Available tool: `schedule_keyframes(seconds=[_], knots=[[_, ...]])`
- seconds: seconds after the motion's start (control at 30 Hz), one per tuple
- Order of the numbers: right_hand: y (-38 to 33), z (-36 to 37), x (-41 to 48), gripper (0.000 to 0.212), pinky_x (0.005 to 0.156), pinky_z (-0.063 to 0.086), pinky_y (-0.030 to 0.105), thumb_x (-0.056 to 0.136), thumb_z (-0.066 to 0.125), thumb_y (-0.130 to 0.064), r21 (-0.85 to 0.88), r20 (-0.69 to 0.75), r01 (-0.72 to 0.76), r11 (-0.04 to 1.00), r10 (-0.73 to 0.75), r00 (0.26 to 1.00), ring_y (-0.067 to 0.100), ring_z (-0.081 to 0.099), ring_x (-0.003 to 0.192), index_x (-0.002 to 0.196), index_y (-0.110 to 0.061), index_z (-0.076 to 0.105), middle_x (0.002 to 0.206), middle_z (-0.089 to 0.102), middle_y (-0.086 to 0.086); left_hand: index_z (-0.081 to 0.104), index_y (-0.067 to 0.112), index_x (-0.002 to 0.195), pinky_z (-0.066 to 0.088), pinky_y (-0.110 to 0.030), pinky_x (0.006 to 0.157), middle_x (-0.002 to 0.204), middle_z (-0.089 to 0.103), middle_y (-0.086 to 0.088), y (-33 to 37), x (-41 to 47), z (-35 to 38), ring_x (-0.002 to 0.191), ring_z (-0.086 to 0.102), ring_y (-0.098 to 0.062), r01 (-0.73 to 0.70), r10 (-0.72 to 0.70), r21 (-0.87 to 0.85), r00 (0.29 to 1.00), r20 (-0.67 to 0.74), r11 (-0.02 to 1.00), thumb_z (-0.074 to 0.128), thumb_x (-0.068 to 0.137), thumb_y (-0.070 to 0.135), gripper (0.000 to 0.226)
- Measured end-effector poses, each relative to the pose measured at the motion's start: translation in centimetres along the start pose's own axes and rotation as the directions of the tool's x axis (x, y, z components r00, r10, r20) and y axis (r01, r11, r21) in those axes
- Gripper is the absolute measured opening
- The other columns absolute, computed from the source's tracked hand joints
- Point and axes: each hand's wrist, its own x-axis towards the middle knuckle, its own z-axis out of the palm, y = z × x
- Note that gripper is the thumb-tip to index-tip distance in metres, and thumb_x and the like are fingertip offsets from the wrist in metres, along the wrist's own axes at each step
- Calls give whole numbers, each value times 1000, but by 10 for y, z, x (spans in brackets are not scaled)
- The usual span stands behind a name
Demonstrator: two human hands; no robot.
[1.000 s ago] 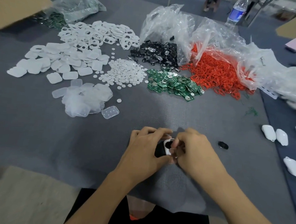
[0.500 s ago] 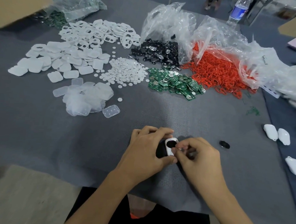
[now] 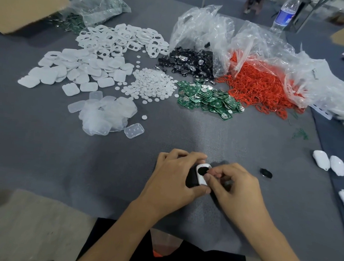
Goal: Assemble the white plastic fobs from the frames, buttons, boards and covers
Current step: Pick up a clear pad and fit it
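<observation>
Drawn back since a second ago: right hand (image 3: 237, 187), then cupped over the white fob (image 3: 201, 175), now with only thumb and forefinger tips on its right edge, leaving the white face and dark oval middle in plain sight.

Far left, top corner: cardboard box (image 3: 25, 10), with a clear bag (image 3: 99, 8) of green parts just beside it. Below, spread on the grey mat (image 3: 49, 155): white covers (image 3: 77, 72), and behind them white frames (image 3: 121, 40). Nearer the edge: a heap of translucent pieces (image 3: 107, 116). Next along: round white buttons (image 3: 151, 84) in a loose mound.

Front centre: left hand (image 3: 175, 179) curled round the fob, forefinger over its far end, thumb at its near end, with a dark block (image 3: 191, 179) held under it. Fob tilted up off the mat, gripped between both hands. Right hand's remaining fingers curled in; anything small inside them impossible to tell.

Beyond the hands: black parts (image 3: 189, 62) spilling from a plastic bag, green boards (image 3: 209, 98) just in front of them, red rings (image 3: 260, 84) touching the boards' right side. Right of the hands, apart from them: one black oval piece (image 3: 265, 173). Top right: water bottle (image 3: 284, 15). Far right edge: finished fobs (image 3: 328, 163) lying side by side.
</observation>
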Motion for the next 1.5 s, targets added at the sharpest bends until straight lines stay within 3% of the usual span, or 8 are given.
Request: schedule_keyframes(seconds=[0.4,0.5,0.6,0.83,1.03,1.2,1.3,1.5], knots=[[0,-4,-5,13,69,53,19,91,67,-30,89,-86,-25,996,33,996,4,67,81,86,-42,68,93,65,-20,53,44,132,32,-29,107,119,55,34,4,-1,-6,124,42,5,-2,1,-79,1000,-12,997,75,67,70,73],[9,-3,-10,6,71,59,40,91,61,-41,169,-202,-92,981,125,971,11,69,79,89,-43,67,94,65,-18,68,32,118,45,-26,99,113,64,24,-2,-3,-17,113,59,-4,58,-116,-216,958,-263,975,85,80,36,42],[14,1,-18,7,72,58,49,92,61,-40,215,-293,-142,966,203,934,19,69,76,89,-42,66,90,65,-11,72,16,111,43,-31,96,106,69,0,-25,3,-44,103,61,-24,227,-181,44,863,-471,973,81,86,14,26],[16,2,-13,15,60,50,14,95,64,-30,313,-323,-180,932,283,903,15,68,63,86,-41,66,80,66,-4,69,12,92,43,-37,90,96,66,-4,-57,16,-73,96,57,-27,346,-264,179,893,-364,921,67,97,11,5],[17,3,-14,8,63,54,24,92,62,-40,327,-327,-197,924,307,894,17,69,68,86,-41,67,81,66,-9,62,12,98,50,-45,81,92,65,-3,-65,23,-75,92,58,-25,344,-272,158,895,-353,926,62,100,9,4],[7,-1,-15,12,68,54,26,94,63,-32,355,-338,-195,914,320,885,23,68,76,84,-35,68,83,67,-5,60,23,102,48,-15,79,88,67,10,-33,22,-77,84,63,-2,226,-380,-379,832,-404,897,66,99,14,12],[-21,-9,-13,10,73,50,13,91,66,-35,486,-247,-136,863,286,926,12,68,84,98,-31,73,89,71,-6,70,34,91,56,-21,70,87,73,9,10,13,-59,76,66,-2,165,-486,-888,871,-74,430,72,89,25,9],[-58,-18,-3,21,65,52,19,86,73,-28,781,225,-292,552,187,956,12,66,80,105,-19,77,93,76,6,67,26,100,56,-23,76,85,73,0,50,3,-33,80,70,-11,137,-360,-924,933,-1,356,79,86,23,18]])
